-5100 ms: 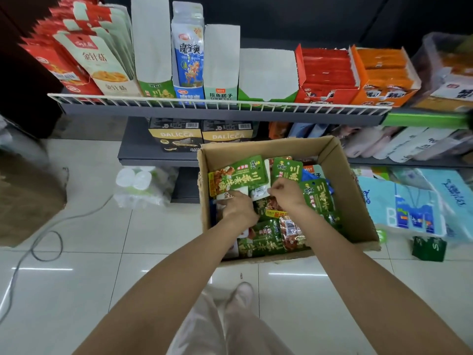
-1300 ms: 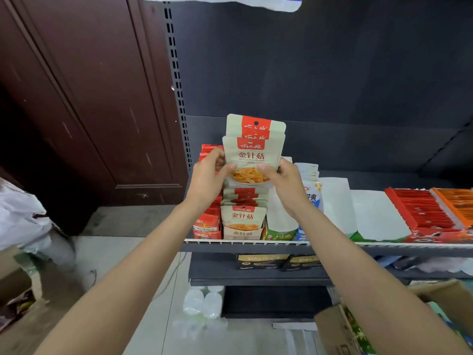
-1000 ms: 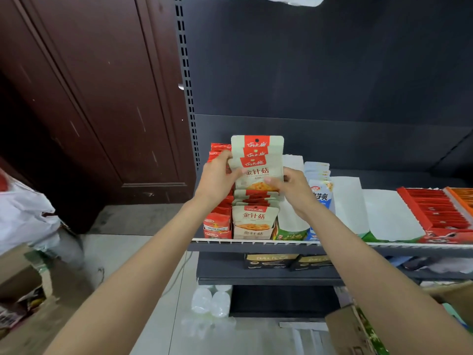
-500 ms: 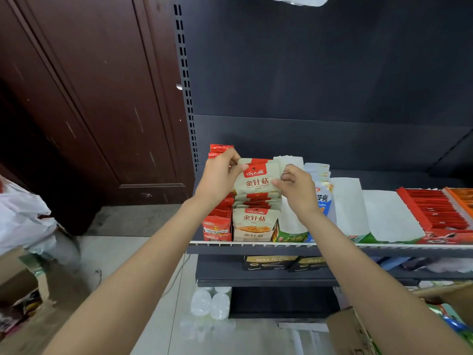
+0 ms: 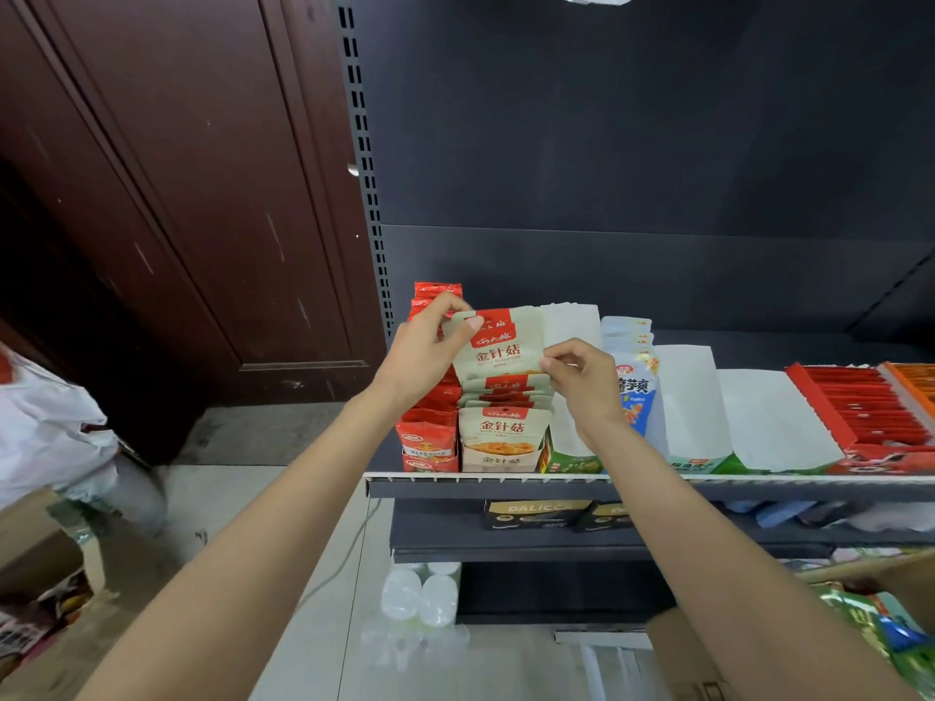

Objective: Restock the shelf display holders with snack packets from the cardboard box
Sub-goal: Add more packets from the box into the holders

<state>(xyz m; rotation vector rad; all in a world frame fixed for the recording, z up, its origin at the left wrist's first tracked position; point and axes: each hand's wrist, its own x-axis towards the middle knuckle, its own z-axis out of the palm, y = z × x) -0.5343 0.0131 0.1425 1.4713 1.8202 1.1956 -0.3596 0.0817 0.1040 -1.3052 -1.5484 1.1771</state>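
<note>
Head view looks at a dark shelf unit [image 5: 657, 144], its wire-fronted shelf [image 5: 556, 480] lined with display holders; a cardboard box [image 5: 678, 650] sits low at the right. Among the holders, the beige one [image 5: 498, 460] carries a row of beige-and-red snack packets. Above that row the rearmost packet [image 5: 498, 346] stands upright between both hands. Left hand [image 5: 422, 349] pinches its upper left corner with thumb and curled fingers. Right hand [image 5: 582, 379] pinches its right edge, fingers curled tight.
</note>
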